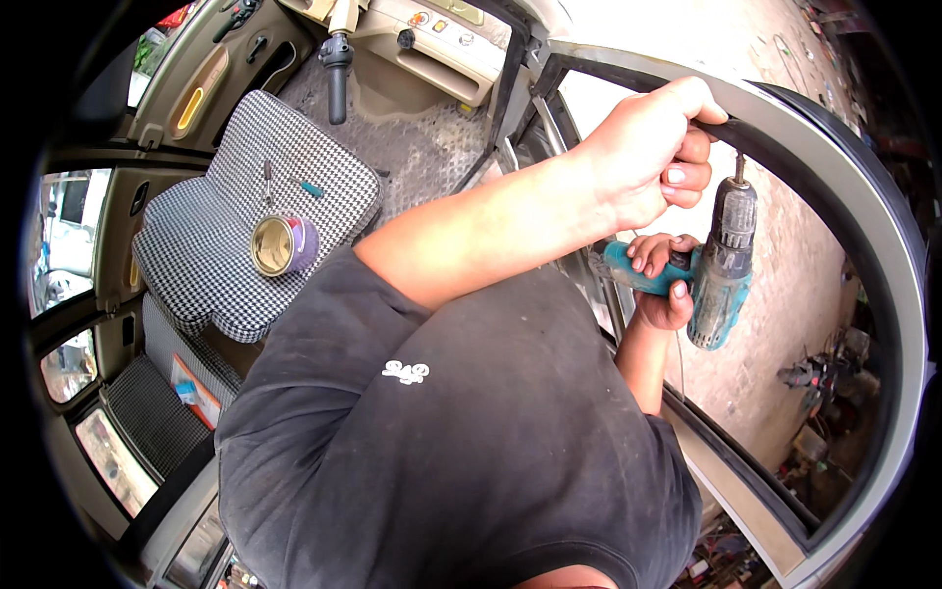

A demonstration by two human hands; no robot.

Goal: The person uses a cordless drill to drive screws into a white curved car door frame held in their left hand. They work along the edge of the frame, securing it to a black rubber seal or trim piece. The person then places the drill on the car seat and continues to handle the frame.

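My left hand point(659, 147) reaches across to the upper window frame point(800, 157) of an open vehicle door. Its fingers are curled, and the thumb side presses at the frame's dark inner edge; whether something small is pinched there is hidden. Below it, my right hand point(662, 280) is wrapped round the handle of a teal and black cordless drill point(724, 260). The drill points upward. A thin bit point(740, 165) in its chuck reaches up to the underside of the frame, close to my left fingertips.
A houndstooth seat point(260, 128) at left bears an open tin point(285, 243), a screwdriver point(266, 182) and a small teal-handled tool point(309, 187). A lever with a black grip point(336, 79) hangs before the dashboard point(432, 44). Cluttered parts point(819, 378) lie on the ground beyond the door.
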